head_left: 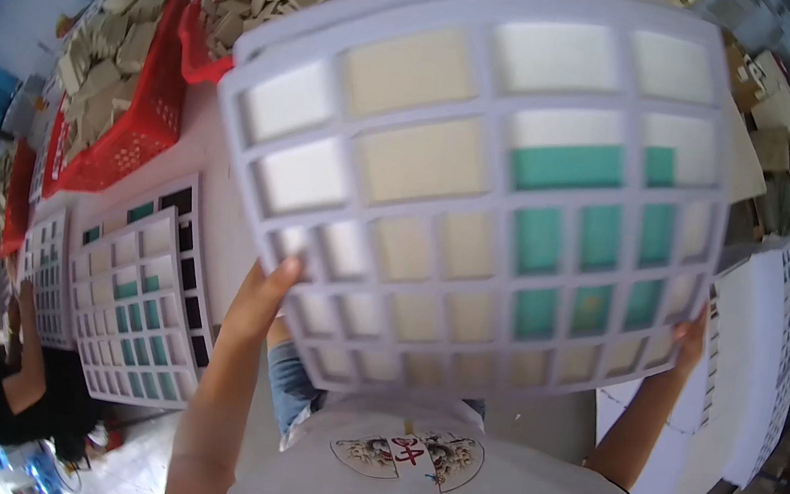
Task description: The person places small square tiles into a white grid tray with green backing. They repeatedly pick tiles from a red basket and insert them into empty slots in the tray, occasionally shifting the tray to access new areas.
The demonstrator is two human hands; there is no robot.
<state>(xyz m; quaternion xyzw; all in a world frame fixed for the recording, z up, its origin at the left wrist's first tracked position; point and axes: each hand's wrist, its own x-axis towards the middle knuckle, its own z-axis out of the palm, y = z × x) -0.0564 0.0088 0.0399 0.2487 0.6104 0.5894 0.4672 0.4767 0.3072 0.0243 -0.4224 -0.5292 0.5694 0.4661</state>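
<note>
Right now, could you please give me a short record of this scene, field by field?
Held item: white grid sheet with beige and green tiles in its cells, lifted and tilted
Left hand: grips the sheet's lower left edge
Right hand: grips its lower right corner
Behind: red baskets heaped with beige tiles
Left: more grid sheets lying flat
Others: a person in black, lower left

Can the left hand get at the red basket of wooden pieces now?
Probably not: the left hand grips the edge of the big white grid panel, which is raised between it and the red basket.

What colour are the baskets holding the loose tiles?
Red plastic mesh baskets, clearest in the head view.
</note>
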